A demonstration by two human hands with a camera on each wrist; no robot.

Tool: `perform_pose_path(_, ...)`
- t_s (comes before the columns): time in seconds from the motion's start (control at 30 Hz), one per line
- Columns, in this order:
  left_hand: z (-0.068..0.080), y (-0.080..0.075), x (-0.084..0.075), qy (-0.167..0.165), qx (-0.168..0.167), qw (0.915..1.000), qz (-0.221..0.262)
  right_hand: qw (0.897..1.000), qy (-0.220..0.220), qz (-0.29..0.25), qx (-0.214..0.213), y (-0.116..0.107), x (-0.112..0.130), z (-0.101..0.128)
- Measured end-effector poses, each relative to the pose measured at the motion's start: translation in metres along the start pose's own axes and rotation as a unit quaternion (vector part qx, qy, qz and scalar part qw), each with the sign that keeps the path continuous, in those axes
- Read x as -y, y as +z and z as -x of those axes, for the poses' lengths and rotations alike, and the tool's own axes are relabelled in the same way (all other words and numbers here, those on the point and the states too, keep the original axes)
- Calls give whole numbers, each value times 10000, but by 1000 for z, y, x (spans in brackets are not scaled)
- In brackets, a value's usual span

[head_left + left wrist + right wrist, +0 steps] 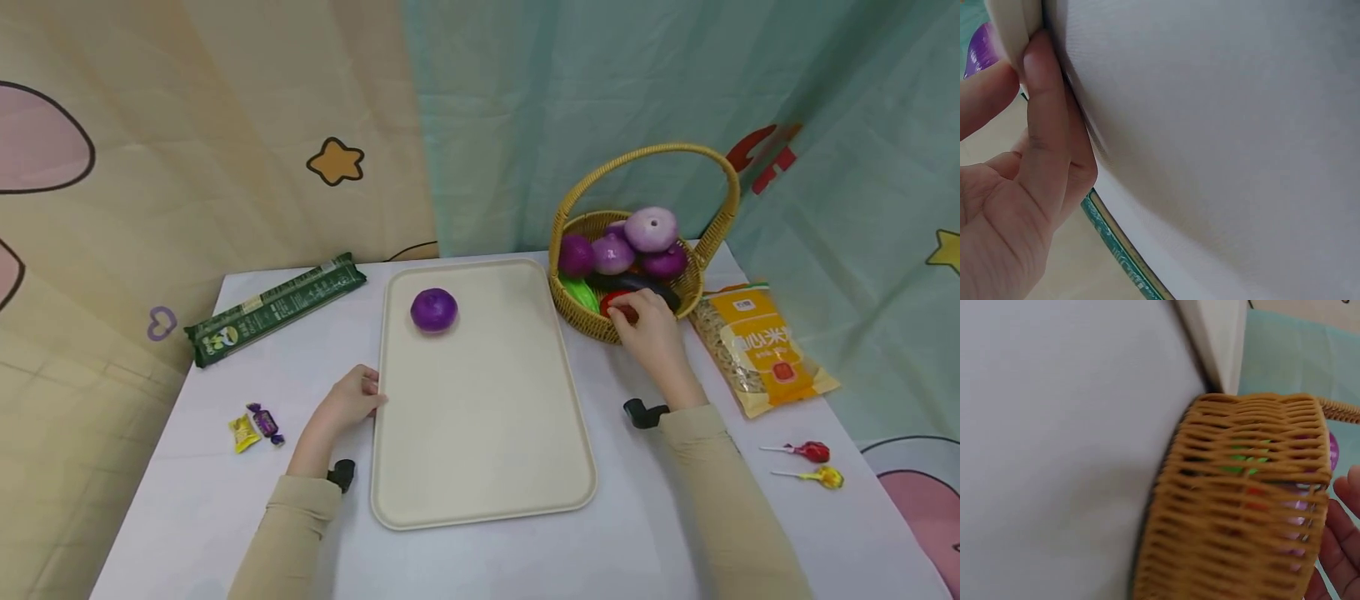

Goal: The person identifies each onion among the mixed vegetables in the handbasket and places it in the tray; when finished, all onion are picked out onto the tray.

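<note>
My left hand (352, 397) pinches the left edge of a cream tray (487, 417); in the left wrist view, thumb and fingers (1047, 119) meet at the rim. A purple onion (433, 310) sits on the tray's upper left. At the right, my right hand (652, 329) reaches over the front rim of a wicker basket (585, 321), fingertips at a red, rounded item (613, 300) partly hidden by them; I cannot tell whether they grip it. The basket also holds several purple onions (651, 230), a dark eggplant (637, 286) and a bright green item (581, 292).
A long green packet (276, 308) lies at the back left, with two wrapped candies (255, 427) in front of it. Right of the basket is a yellow and clear food bag (761, 346). Two lollipops (813, 464) lie near the right edge. The basket handle (645, 152) arches high.
</note>
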State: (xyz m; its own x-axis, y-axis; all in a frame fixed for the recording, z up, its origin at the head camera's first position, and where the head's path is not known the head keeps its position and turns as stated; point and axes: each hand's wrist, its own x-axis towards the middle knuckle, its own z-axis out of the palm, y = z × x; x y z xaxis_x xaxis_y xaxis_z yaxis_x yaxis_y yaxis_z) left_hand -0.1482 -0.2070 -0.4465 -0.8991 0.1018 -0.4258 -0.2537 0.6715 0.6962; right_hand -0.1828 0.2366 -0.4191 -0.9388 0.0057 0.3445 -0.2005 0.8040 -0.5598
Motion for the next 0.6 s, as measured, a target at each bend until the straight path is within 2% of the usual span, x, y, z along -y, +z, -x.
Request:
perform_pose_path(0.2,4,-4,5,-43,-109,9999,-82,9969,351,-698,68,14,22,-48)
perform_pose_path(0.3,5,-4,6,-47,-161,9998,-122,9952,515,-822,153,25,28,-67)
perform_pose_path(0.5,3,-2,4,21,-231,9997,-55,9935,917,-567,373,39,30,-83)
perform_pose_path(0.6,2,-2,4,-8,-239,9997,6,9927,1055,-523,277,43,30,-84)
